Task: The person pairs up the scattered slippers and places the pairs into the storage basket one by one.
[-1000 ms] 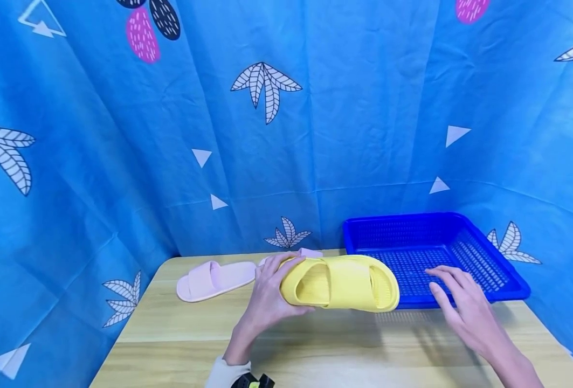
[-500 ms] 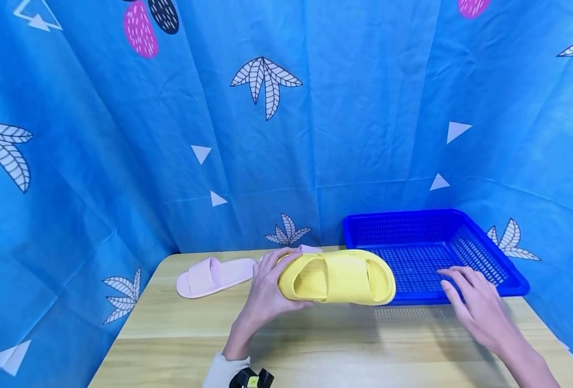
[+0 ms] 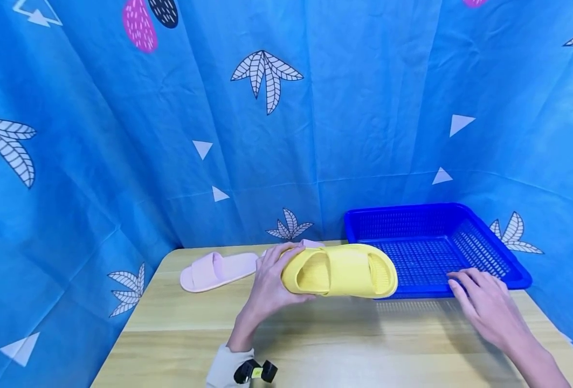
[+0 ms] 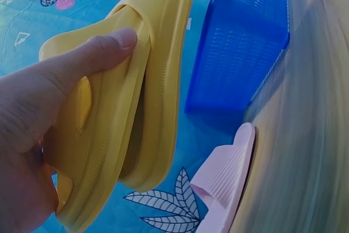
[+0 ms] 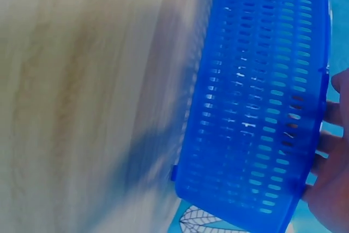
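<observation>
Presently, two yellow slippers [image 3: 351, 270] are held raised above the near-middle part of the table, laid against each other; the left wrist view shows a dark gap between them along one stretch. My left hand [image 3: 271, 283] pinches both at their left end, thumb to the near side, fingers over the far side. The slippers reach rightward from my grip, their right end overlapping the near left part of a blue basket [image 3: 427, 291].

The basket stands at the far right of the table [image 3: 335, 345] — slotted walls, mesh floor. My right hand [image 3: 487, 307] is over its near rim toward the right, fingers loosely bent and gripping nothing; whether they touch the rim I cannot tell.

At the far left lies a pink slipper [image 3: 207, 271], strap upward. A second pink slipper [image 3: 312, 243] is mostly hidden behind my left hand and the yellow pair. Beyond the table hangs a blue curtain [image 3: 364, 108] — printed with white leaves and triangles.
</observation>
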`<control>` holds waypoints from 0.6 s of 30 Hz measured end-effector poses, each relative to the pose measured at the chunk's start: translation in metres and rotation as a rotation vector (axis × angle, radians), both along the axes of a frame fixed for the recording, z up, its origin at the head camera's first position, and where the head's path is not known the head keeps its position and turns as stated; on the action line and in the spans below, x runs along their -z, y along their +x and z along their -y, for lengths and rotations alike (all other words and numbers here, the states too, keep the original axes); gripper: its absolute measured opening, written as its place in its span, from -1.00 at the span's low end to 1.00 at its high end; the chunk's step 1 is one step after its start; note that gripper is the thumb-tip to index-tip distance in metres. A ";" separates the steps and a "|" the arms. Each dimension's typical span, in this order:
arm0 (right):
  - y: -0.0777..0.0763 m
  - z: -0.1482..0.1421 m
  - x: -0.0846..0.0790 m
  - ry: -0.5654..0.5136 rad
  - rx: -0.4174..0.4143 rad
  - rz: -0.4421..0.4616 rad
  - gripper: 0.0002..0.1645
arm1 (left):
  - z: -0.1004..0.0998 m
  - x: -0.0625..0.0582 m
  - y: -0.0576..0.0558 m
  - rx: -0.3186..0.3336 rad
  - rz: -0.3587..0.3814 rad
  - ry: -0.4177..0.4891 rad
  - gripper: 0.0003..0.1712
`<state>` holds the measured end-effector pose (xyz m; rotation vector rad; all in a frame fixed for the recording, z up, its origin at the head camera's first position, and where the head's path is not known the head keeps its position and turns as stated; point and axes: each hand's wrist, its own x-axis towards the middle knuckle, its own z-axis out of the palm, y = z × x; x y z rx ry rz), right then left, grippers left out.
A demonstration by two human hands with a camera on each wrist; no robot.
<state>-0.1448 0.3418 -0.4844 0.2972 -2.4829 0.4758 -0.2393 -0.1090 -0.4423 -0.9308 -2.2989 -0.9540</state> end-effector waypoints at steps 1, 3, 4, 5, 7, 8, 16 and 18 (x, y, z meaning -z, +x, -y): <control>0.000 -0.001 0.001 0.016 0.001 -0.001 -0.79 | -0.001 0.000 0.000 0.002 -0.006 -0.007 0.16; 0.001 -0.002 0.002 0.042 0.004 -0.007 -0.77 | -0.002 0.001 0.001 0.001 -0.014 -0.023 0.15; 0.001 -0.002 0.003 0.051 0.004 -0.010 -0.77 | -0.002 0.002 0.001 -0.001 -0.017 -0.029 0.15; 0.002 -0.002 0.004 0.061 0.006 -0.012 -0.76 | -0.002 0.002 0.002 -0.003 -0.015 -0.031 0.15; 0.001 -0.002 0.006 0.078 0.005 -0.012 -0.76 | -0.001 0.003 0.003 -0.010 -0.009 -0.026 0.15; 0.001 -0.001 0.006 0.083 0.005 -0.010 -0.77 | -0.001 0.003 0.004 -0.016 -0.004 -0.019 0.16; 0.001 -0.002 0.007 0.116 0.028 0.026 -0.78 | -0.012 0.007 0.007 -0.085 0.071 -0.003 0.18; 0.002 -0.003 0.006 0.117 0.031 0.038 -0.78 | -0.015 0.007 0.008 -0.102 0.082 -0.014 0.17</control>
